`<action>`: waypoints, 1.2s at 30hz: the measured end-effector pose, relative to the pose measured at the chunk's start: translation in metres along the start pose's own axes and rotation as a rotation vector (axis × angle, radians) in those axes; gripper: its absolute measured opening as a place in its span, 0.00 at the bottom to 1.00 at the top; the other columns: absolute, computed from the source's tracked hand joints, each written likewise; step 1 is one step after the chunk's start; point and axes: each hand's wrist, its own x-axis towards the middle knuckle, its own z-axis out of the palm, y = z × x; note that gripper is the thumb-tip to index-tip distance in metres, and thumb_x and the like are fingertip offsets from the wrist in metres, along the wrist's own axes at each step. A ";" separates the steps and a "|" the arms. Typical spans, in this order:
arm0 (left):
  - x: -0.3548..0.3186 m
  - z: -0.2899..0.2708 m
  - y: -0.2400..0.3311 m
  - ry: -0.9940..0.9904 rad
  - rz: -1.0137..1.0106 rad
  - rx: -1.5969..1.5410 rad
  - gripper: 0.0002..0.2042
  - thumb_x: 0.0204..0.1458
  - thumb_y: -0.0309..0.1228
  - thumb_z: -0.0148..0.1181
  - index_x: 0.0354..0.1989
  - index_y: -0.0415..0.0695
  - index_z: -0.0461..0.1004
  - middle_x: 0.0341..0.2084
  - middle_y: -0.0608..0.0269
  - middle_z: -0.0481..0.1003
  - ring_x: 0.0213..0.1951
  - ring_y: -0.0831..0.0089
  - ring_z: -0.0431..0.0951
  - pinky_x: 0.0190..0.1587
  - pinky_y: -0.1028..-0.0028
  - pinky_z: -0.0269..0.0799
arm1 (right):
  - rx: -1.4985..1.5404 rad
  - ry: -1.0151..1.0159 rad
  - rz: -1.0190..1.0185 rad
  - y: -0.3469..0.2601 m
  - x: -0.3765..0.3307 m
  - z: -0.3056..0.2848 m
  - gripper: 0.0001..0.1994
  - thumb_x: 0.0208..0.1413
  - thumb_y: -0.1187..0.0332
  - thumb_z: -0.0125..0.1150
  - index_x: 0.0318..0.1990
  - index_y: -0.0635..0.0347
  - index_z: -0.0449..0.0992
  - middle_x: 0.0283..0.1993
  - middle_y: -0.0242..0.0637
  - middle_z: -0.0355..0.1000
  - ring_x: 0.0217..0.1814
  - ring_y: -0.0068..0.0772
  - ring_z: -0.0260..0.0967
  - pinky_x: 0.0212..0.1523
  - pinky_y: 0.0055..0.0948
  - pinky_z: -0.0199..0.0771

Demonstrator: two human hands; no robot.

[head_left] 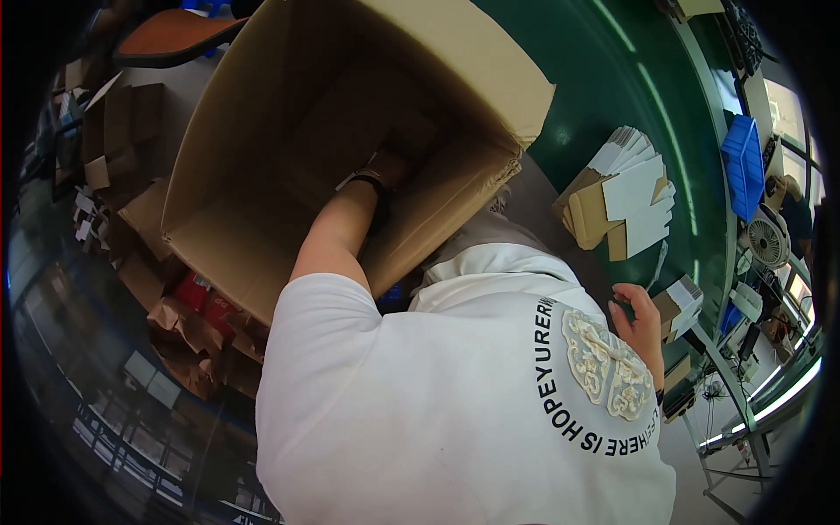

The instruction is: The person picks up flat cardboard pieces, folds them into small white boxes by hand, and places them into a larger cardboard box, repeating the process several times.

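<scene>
My left arm reaches deep into a large open cardboard box [262, 175] that is tilted toward me. My left hand [395, 166] is in the shadow near the box's inner wall, a dark band around its wrist. Its fingers are lost in the dark, so whether it holds anything is hidden. Off to the right, beside the green table's edge, my right hand [639, 324] hangs with loosely bent fingers apart and nothing seen in them. Nearest to it are a small stack of folded cartons [685, 302] and a larger fanned stack of white and brown cartons [637, 201].
The green table [586, 87] runs along the right. A blue bin [742, 166] and a grey fan [768, 238] stand beyond it. Crumpled brown paper [184, 337] and opened cardboard [131, 131] lie at the left. An orange-brown chair seat [175, 37] is at the top left.
</scene>
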 end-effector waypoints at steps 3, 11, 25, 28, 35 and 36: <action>0.002 0.022 -0.007 -0.058 0.007 -0.053 0.14 0.48 0.30 0.49 0.42 0.49 0.78 0.38 0.45 0.76 0.44 0.49 0.75 0.51 0.53 0.67 | 0.009 -0.015 0.014 0.006 0.000 -0.004 0.13 0.48 0.80 0.58 0.43 0.65 0.71 0.39 0.41 0.70 0.40 0.33 0.70 0.43 0.26 0.70; 0.011 -0.013 0.002 -0.101 0.060 0.319 0.17 0.52 0.31 0.48 0.48 0.37 0.72 0.47 0.43 0.72 0.49 0.52 0.72 0.55 0.59 0.65 | 0.023 0.070 0.046 0.028 -0.011 -0.002 0.13 0.48 0.80 0.58 0.43 0.66 0.71 0.38 0.40 0.71 0.40 0.33 0.70 0.43 0.26 0.69; -0.128 -0.267 0.256 0.460 0.422 -0.719 0.07 0.49 0.25 0.58 0.36 0.38 0.72 0.29 0.64 0.71 0.31 0.78 0.70 0.36 0.80 0.66 | 0.854 0.508 0.370 0.169 0.075 0.062 0.21 0.52 0.63 0.63 0.49 0.67 0.67 0.39 0.38 0.72 0.38 0.23 0.68 0.38 0.22 0.71; -0.059 -0.248 0.334 0.391 0.619 -0.276 0.20 0.46 0.33 0.62 0.48 0.38 0.69 0.43 0.52 0.71 0.48 0.60 0.70 0.50 0.69 0.66 | 0.984 0.480 0.316 0.152 0.090 0.065 0.18 0.53 0.63 0.61 0.45 0.68 0.68 0.38 0.36 0.72 0.37 0.24 0.69 0.36 0.24 0.72; 0.035 -0.196 0.381 0.691 0.443 0.271 0.46 0.37 0.48 0.66 0.61 0.32 0.53 0.54 0.45 0.62 0.58 0.50 0.59 0.60 0.57 0.52 | 1.161 0.517 0.171 0.140 0.109 0.081 0.12 0.54 0.66 0.60 0.40 0.65 0.68 0.33 0.32 0.69 0.33 0.21 0.67 0.34 0.20 0.70; 0.035 -0.199 0.381 0.686 0.457 0.281 0.46 0.37 0.48 0.66 0.61 0.32 0.53 0.54 0.45 0.62 0.58 0.50 0.59 0.60 0.57 0.52 | 1.261 0.512 0.131 0.133 0.109 0.081 0.11 0.55 0.67 0.59 0.39 0.64 0.68 0.32 0.31 0.68 0.31 0.19 0.66 0.33 0.17 0.68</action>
